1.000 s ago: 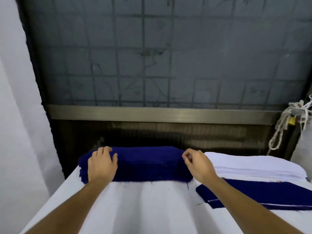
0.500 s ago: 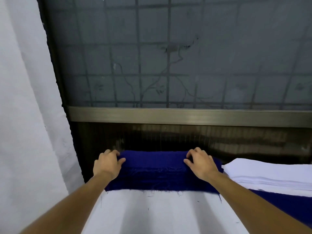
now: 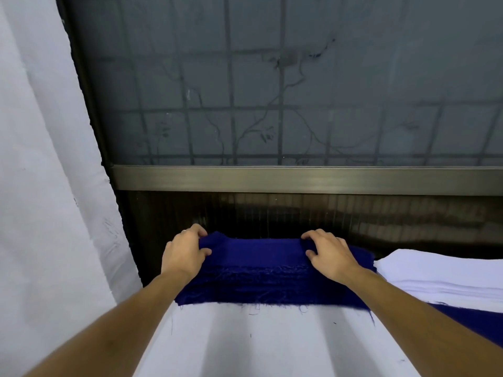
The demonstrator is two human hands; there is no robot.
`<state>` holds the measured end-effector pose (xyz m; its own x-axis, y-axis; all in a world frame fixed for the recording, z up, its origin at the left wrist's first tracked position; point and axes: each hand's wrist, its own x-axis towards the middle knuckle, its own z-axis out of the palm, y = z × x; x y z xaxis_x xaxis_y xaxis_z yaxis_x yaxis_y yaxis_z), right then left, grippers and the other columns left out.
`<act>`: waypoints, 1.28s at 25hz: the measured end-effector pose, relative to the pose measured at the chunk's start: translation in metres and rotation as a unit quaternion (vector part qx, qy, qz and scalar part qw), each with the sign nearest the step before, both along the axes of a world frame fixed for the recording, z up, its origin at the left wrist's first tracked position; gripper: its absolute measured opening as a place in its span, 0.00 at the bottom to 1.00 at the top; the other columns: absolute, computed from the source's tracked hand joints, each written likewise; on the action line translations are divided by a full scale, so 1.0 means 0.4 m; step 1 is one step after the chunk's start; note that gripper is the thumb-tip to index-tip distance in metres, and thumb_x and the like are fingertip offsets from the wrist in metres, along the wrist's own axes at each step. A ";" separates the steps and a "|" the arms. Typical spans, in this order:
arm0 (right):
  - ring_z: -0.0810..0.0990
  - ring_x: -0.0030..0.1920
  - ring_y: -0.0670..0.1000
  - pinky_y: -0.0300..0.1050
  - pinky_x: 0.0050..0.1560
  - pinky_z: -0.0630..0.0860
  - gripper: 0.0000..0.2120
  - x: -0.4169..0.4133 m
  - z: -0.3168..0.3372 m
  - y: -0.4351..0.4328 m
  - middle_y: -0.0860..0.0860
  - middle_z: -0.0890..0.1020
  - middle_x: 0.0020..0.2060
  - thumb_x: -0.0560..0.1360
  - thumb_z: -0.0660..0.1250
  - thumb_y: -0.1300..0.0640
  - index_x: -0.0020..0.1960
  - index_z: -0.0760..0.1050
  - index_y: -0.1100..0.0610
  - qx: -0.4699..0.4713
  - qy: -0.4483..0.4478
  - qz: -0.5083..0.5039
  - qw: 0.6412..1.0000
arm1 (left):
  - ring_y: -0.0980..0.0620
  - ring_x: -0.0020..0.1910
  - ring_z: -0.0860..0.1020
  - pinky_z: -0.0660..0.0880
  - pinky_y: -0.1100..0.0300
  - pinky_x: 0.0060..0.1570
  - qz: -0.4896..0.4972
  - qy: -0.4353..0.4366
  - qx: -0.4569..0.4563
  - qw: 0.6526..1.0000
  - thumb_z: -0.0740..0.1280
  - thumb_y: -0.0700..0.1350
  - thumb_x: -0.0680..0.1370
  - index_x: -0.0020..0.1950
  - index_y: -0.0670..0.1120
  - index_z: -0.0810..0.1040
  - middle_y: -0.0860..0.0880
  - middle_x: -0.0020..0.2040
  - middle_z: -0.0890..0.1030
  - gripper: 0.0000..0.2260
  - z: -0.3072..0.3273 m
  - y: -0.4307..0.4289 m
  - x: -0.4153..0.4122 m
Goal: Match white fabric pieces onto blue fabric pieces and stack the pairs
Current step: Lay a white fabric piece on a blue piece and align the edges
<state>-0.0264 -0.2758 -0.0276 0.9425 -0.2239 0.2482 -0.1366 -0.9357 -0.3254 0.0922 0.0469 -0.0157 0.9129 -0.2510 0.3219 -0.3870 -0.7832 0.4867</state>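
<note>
A thick stack of dark blue fabric pieces (image 3: pixel 261 278) lies at the far edge of the white table (image 3: pixel 272 344). My left hand (image 3: pixel 183 254) pinches the top blue piece at its far left corner, thumb on top and fingers curled over the back edge. My right hand (image 3: pixel 328 253) pinches the same piece near its far right end, lifting the cloth a little. A stack of white fabric pieces (image 3: pixel 446 276) sits to the right of the blue stack. A blue piece (image 3: pixel 473 319) lies in front of the white stack, partly hidden by my right forearm.
Behind the table stands a dark window (image 3: pixel 285 91) with a metal sill (image 3: pixel 299 179). A white curtain (image 3: pixel 49 172) hangs along the left side. Loose threads lie on the table near the blue stack's front edge.
Both hands have curled onto the far edge of the top blue piece and raised it slightly. The view has shifted left and closer, hiding most of the white stack and the rope.
</note>
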 end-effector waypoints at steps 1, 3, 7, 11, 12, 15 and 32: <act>0.69 0.70 0.49 0.52 0.74 0.60 0.20 0.001 0.000 0.002 0.45 0.72 0.68 0.81 0.64 0.53 0.72 0.69 0.46 0.002 -0.004 0.000 1.000 | 0.53 0.52 0.80 0.81 0.52 0.54 0.008 -0.005 -0.018 1.000 0.73 0.46 0.78 0.62 0.55 0.75 0.54 0.56 0.79 0.15 0.002 -0.003 -0.002; 0.69 0.69 0.48 0.52 0.73 0.61 0.20 0.005 0.002 0.003 0.44 0.72 0.66 0.80 0.65 0.54 0.71 0.69 0.46 0.006 -0.012 0.000 1.000 | 0.54 0.49 0.80 0.81 0.55 0.49 0.024 -0.033 -0.032 0.999 0.72 0.48 0.78 0.58 0.55 0.77 0.54 0.54 0.80 0.10 0.004 -0.003 -0.003; 0.70 0.69 0.48 0.51 0.74 0.63 0.20 0.010 0.005 0.004 0.45 0.74 0.66 0.80 0.65 0.57 0.71 0.70 0.47 0.022 -0.015 0.010 1.000 | 0.59 0.39 0.75 0.72 0.62 0.35 0.033 -0.081 0.035 0.996 0.68 0.54 0.80 0.47 0.56 0.78 0.56 0.45 0.80 0.04 0.015 0.010 -0.004; 0.69 0.70 0.48 0.51 0.74 0.63 0.20 0.012 0.005 0.017 0.45 0.75 0.67 0.80 0.64 0.60 0.70 0.71 0.47 0.024 -0.024 0.019 0.999 | 0.53 0.50 0.81 0.78 0.52 0.52 0.041 -0.117 0.116 0.986 0.61 0.56 0.84 0.58 0.57 0.82 0.54 0.50 0.84 0.11 0.020 0.019 -0.009; 0.69 0.70 0.48 0.51 0.74 0.63 0.20 0.014 0.006 0.023 0.45 0.75 0.67 0.80 0.64 0.60 0.70 0.71 0.48 0.021 -0.027 0.021 0.999 | 0.52 0.54 0.80 0.77 0.50 0.56 0.038 -0.130 0.117 0.984 0.61 0.54 0.84 0.61 0.56 0.82 0.54 0.53 0.84 0.12 0.022 0.022 -0.009; 0.69 0.70 0.48 0.49 0.74 0.63 0.21 0.018 0.012 0.052 0.45 0.75 0.67 0.80 0.64 0.59 0.71 0.70 0.48 0.005 -0.039 0.029 0.999 | 0.55 0.53 0.77 0.77 0.55 0.52 -0.003 -0.152 0.074 0.986 0.68 0.50 0.81 0.55 0.58 0.82 0.56 0.53 0.82 0.05 0.036 0.030 -0.018; 0.79 0.57 0.51 0.52 0.66 0.71 0.11 -0.038 0.173 0.275 0.45 0.84 0.52 0.82 0.64 0.48 0.61 0.81 0.47 0.016 -0.086 0.133 0.987 | 0.62 0.43 0.77 0.77 0.62 0.42 -0.114 -0.171 -0.022 0.978 0.61 0.56 0.83 0.52 0.59 0.76 0.61 0.44 0.79 0.06 0.216 0.006 -0.216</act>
<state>-0.0418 -0.1659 0.0417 0.9134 0.0162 0.4067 0.1728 -0.9201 -0.3515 0.0057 0.0492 0.0707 0.6717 -0.4150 0.6137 -0.6958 -0.6378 0.3302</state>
